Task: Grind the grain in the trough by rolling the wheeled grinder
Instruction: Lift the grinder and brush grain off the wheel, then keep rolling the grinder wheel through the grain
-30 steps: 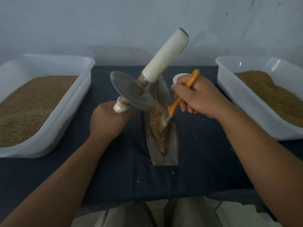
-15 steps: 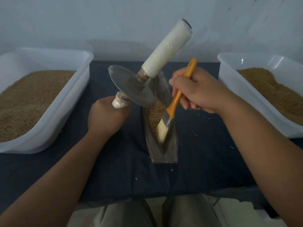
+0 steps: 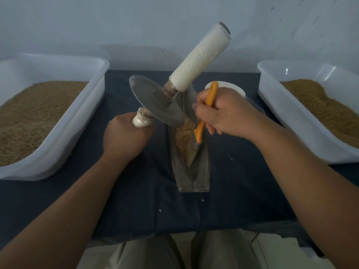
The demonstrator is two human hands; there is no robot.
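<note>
"While the wheeled grinder (image 3: 155, 101) hangs tilted above the trough (image 3: 202, 171), its disc off the metal, is any grinding under way?" the desk asks.

"Not at this moment, by the look of it. The left hand (image 3: 124, 136), fingers clenched round the grinder's lower wrapped handle, holds the wheel over the trough's far end, mid-worktop (image 3: 136, 200). The right hand (image 3: 223, 113), fingers wrapped round an orange-handled brush (image 3: 200, 133), has the bristles down in the trough, against the near side of the grain (image 3: 184, 131)."

"And the grain itself?"

"Heaped in the trough's far half; the near end lies bare. Kernels appear largely whole, though the light is too dim to be sure. A few strays dot the worktop right of the trough. A left tub (image 3: 77, 121) and a right tub (image 3: 281, 117), both holding grain, stand at the worktop's side edges. I'd judge the sweeping-together nearly done and the rolling of this heap left to do: brush set aside, wheel lowered, both handles gripped."
</note>
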